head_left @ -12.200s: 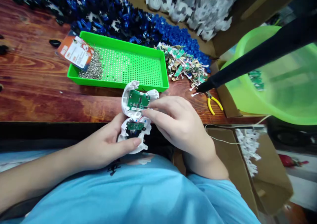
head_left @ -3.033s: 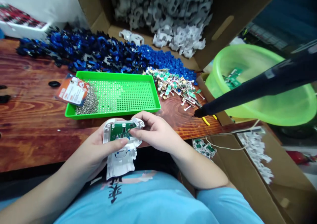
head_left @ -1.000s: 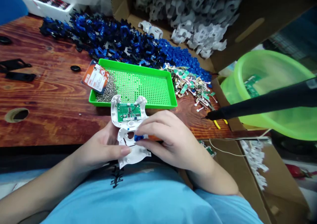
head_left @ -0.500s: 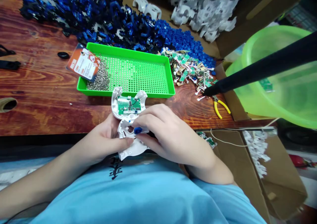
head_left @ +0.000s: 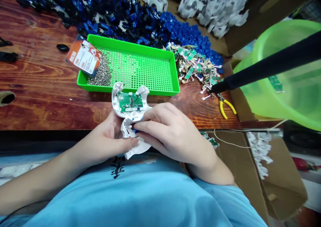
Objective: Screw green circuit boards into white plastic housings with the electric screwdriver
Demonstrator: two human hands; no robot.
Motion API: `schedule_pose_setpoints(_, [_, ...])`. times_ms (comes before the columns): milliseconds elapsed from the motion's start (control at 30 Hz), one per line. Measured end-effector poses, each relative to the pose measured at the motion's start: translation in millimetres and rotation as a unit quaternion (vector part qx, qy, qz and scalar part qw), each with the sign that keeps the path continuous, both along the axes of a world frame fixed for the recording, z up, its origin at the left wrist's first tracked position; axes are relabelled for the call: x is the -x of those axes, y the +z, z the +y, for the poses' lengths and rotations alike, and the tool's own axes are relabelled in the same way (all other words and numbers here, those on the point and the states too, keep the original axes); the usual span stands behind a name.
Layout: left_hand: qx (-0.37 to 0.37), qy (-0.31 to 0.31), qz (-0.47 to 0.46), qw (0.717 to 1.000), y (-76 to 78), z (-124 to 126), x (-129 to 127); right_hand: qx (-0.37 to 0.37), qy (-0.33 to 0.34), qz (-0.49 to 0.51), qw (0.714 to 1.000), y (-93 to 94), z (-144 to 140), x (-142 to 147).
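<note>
My left hand (head_left: pixel 106 141) grips a white plastic shell (head_left: pixel 130 120) from below, thumb laid across its lower half. A green circuit board (head_left: pixel 130 102) sits in the shell's upper half. My right hand (head_left: pixel 173 133) covers the shell's right side and pinches a small blue part (head_left: pixel 136 130) against the lower half with its fingertips. Both hands hover over the table's near edge, above my light-blue shirt.
A green perforated tray (head_left: pixel 160 91) holds a heap of screws (head_left: pixel 101 74) and an orange card (head_left: pixel 84 54). Behind lie blue parts (head_left: pixel 112 9), white shells (head_left: pixel 213 9) and small circuit boards (head_left: pixel 194 64). A black tool (head_left: pixel 263 66), yellow pliers (head_left: pixel 225 106) and a green basin (head_left: pixel 288 96) are on the right.
My right fingers have pushed the blue part down into the shell's lower half, so less of it shows. The camera view has shifted slightly; the shell stays in my left hand.
</note>
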State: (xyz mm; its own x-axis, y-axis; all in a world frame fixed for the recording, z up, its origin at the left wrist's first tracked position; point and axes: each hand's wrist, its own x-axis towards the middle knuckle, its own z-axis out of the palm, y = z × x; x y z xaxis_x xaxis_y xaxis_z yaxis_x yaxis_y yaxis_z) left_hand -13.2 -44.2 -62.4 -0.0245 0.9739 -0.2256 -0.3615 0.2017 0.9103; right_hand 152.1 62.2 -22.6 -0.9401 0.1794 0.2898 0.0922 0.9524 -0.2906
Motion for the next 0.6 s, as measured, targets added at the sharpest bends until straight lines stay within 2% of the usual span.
schedule_pose_setpoints(133, [0.009, -0.002, -0.008, 1.0, 5.3, 0.1, -1.5, -0.012, 0.002, 0.02, 1.0, -3.5, -1.4, 1.3])
schedule_pose_setpoints(367, [0.01, -0.002, 0.038, 0.999, 0.9, 0.6, -2.0, 0.025, -0.034, 0.053, 0.998, -4.2, -1.6, 2.6])
schedule_pose_setpoints(533, [0.043, 0.002, -0.02, 0.999, 0.4, 2.7, -5.6, 0.025, -0.033, 0.066, 0.997, -4.7, 1.1, -4.1])
schedule_pose_setpoints(600, [0.045, 0.015, -0.015, 0.999, 1.4, 4.0, -6.8, 0.045, -0.053, 0.09, 0.994, -6.8, 2.4, -7.8])
